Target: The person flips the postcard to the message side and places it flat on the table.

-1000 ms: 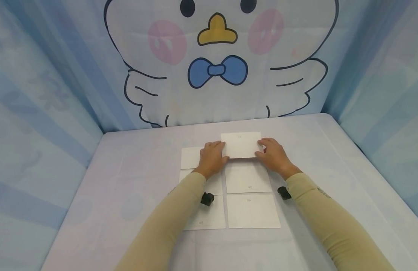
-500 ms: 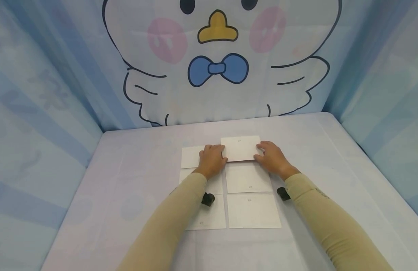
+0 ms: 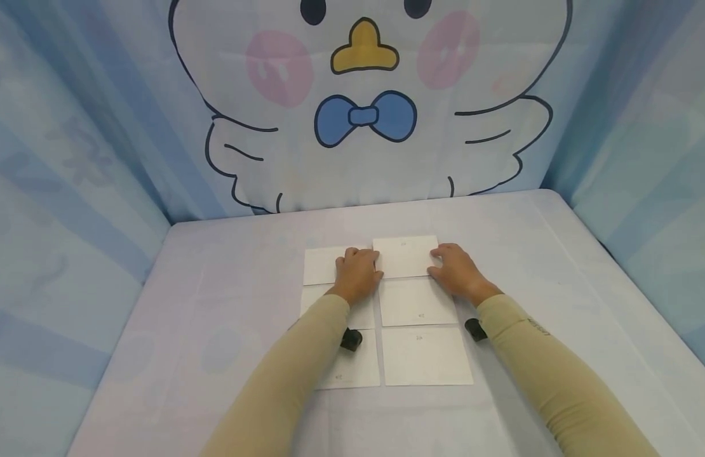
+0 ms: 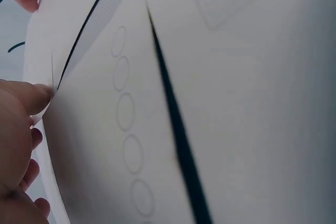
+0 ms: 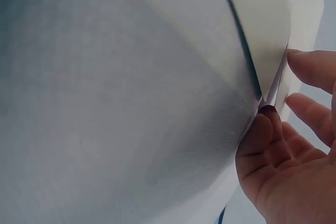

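Note:
A white paper card [image 3: 406,257] lies at the back of the right column of cards, its near edge right at the card [image 3: 418,302] in front of it. My left hand [image 3: 356,273] holds its left edge between thumb and fingers, and covers part of the back left card [image 3: 319,265]. At the opposite edge, my right hand [image 3: 458,271] pinches the same card. The right wrist view shows the right thumb and fingertips close along the paper's edge. In the left wrist view, a sheet [image 4: 94,140] with a row of faint printed circles fills the foreground.
More white cards lie in two columns, including a front right card [image 3: 427,355] and a front left card [image 3: 358,368] partly under my left sleeve [image 3: 284,374]. Black wrist cameras [image 3: 351,339] hang below both wrists. A blue printed curtain [image 3: 364,158] stands behind the pale table [image 3: 215,304].
Both hands have drawn the held card toward me and lowered it. The shadow under its near edge has shrunk, and it now meets the card in front. The other cards have not moved.

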A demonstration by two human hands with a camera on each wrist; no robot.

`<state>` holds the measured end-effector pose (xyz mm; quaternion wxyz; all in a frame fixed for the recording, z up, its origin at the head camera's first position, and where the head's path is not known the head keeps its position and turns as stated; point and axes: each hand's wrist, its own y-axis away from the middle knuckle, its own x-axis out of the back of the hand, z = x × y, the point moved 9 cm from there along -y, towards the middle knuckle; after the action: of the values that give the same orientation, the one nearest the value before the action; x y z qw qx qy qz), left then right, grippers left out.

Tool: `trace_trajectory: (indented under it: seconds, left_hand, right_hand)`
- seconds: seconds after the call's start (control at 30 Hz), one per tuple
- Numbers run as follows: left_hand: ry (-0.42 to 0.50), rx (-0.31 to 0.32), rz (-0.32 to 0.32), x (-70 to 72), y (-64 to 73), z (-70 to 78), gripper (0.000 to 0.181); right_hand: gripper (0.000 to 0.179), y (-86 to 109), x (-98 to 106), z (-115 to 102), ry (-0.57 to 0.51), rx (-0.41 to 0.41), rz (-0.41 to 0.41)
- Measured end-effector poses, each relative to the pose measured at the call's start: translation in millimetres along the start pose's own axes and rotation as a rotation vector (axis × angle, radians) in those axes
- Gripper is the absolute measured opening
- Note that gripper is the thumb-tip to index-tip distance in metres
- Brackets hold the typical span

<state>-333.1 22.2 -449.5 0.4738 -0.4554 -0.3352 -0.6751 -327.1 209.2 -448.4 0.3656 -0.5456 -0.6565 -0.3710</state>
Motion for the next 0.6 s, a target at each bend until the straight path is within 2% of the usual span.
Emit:
trace_trajectory:
  seconds: [0.2,0.33,0.6]
  left_hand:
    - [-0.073,0.0,-0.035,-3.4,-2.5,0.8,0.046]
    - [-0.104,0.002,-0.06,-4.3,-2.3,2.7,0.046]
    - [-0.145,-0.004,-0.071,-3.6,-2.4,2.9,0.045]
  right_hand:
    - [0.046,-1.2,-0.4,-1.9,0.017,0.02,-0.007]
    - [0.045,-1.7,-4.3,0.7,0.005,-0.004,-0.038]
    - [0.044,-3.0,-7.9,-0.4,0.035,-0.004,-0.062]
